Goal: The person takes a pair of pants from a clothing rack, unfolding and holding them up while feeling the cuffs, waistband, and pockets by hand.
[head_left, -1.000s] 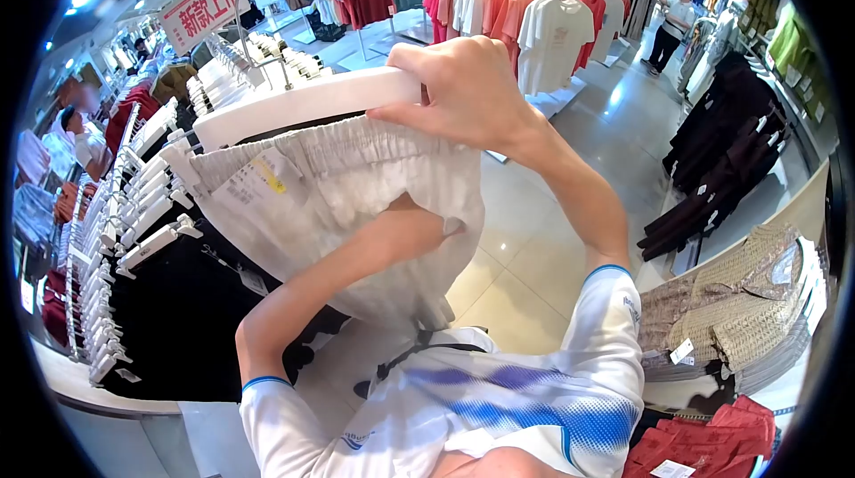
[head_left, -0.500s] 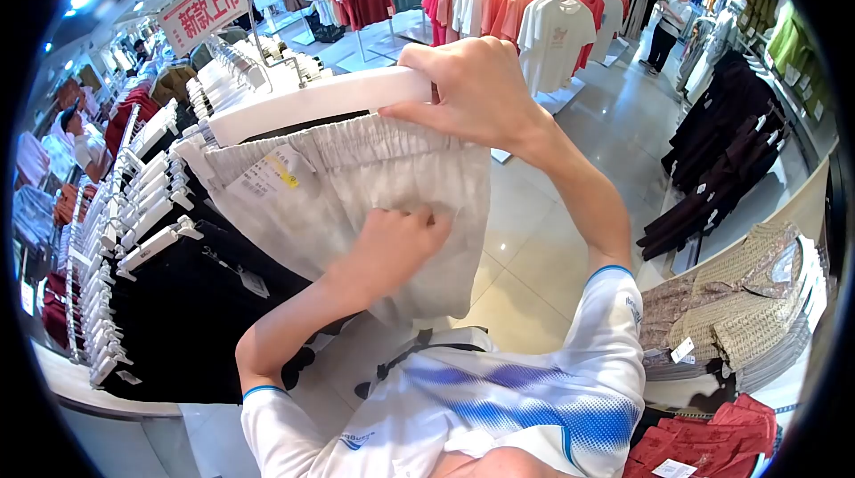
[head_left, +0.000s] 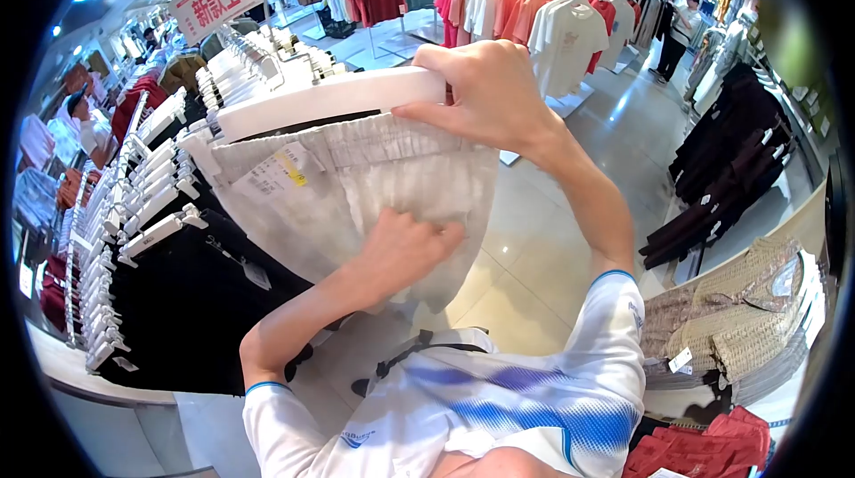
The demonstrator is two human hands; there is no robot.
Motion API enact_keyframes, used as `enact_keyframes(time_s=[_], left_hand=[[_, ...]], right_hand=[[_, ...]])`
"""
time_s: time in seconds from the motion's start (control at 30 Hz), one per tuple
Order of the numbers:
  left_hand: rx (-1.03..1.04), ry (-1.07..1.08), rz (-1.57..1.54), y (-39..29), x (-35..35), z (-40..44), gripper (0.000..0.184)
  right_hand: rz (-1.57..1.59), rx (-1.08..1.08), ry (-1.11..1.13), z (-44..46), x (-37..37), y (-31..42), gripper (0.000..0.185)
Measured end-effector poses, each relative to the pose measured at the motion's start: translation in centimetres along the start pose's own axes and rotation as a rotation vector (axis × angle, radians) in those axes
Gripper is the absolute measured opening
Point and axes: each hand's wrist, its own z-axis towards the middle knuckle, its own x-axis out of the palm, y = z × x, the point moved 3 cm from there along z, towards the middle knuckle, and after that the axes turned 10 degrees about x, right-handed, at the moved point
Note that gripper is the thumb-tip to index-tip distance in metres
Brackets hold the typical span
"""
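My right hand (head_left: pixel 494 95) is closed round the right end of a white hanger (head_left: pixel 334 102). From the hanger hang light grey-white trousers (head_left: pixel 329 184) with an elastic waistband. A paper tag (head_left: pixel 274 171) with a yellow mark is at the waistband's left part. My left hand (head_left: pixel 411 245) lies against the front of the trousers, its fingers curled; whether it pinches the cloth is hidden.
A rack of black garments (head_left: pixel 187 309) on white hangers stands at the left. A red-lettered sign (head_left: pixel 214 4) rises behind it. Beige tops (head_left: pixel 739 309) and red garments (head_left: pixel 704 447) are at lower right. A person (head_left: pixel 677 37) stands in the far aisle.
My left hand was partly hidden behind the cloth one second ago and now shows in front of it. The view has shifted slightly, with the trousers and my right hand further right in it.
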Motion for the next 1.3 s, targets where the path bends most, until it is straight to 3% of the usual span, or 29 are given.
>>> enact_keyframes(time_s=[0.1, 0.17, 0.27, 0.4, 0.53, 0.6, 0.67, 0.73, 0.8, 0.87, 1.2, 1.3], left_hand=[[-0.019, 0.055, -0.008, 0.0, 0.0, 0.1, 0.019], [0.126, -0.244, -0.112, 0.0, -1.1, 0.4, 0.025], [0.153, -0.396, -0.154, -0.3, -3.0, -0.2, 0.028], [0.1, -0.529, -0.201, -0.2, -5.7, -3.4, 0.031], [-0.114, -0.747, 0.133, 2.1, -10.0, -8.8, 0.028], [-0.297, -0.689, 0.303, 4.6, -13.0, -10.2, 0.033], [-0.384, -0.561, 0.008, 7.7, -13.0, -11.5, 0.038], [-0.4, -0.241, -0.303, 8.9, -11.2, -12.6, 0.035], [-0.367, -0.189, -0.558, 9.8, -9.8, -12.9, 0.029], [-0.335, -0.083, -0.546, 9.4, -9.5, -12.7, 0.024], [-0.401, -0.292, -0.484, 7.7, -10.3, -12.2, 0.014], [-0.359, -0.261, -0.549, 7.3, -10.8, -12.4, 0.022]], right_hand=[[0.0, -0.014, -0.007, 0.0, 0.1, -0.3, 0.04], [0.006, 0.003, 0.016, -0.1, 0.2, -0.5, 0.04], [0.005, 0.04, 0.056, -0.6, 0.4, -0.9, 0.04], [0.036, 0.056, 0.116, -1.6, 0.8, -1.8, 0.04], [0.091, -0.006, 0.165, -2.5, 1.3, -2.9, 0.037], [0.192, -0.021, 0.224, -2.5, 1.6, -2.9, 0.041], [0.21, -0.057, 0.235, -2.3, 1.7, -2.8, 0.039], [0.222, -0.089, 0.235, -2.2, 1.8, -2.8, 0.037], [0.222, -0.119, 0.289, -2.2, 2.2, -2.7, 0.038], [0.251, -0.131, 0.306, -2.2, 2.6, -2.6, 0.038], [0.353, -0.14, 0.34, -1.6, 3.6, -3.6, 0.035], [0.388, -0.154, 0.318, -1.5, 4.0, -4.1, 0.039]])
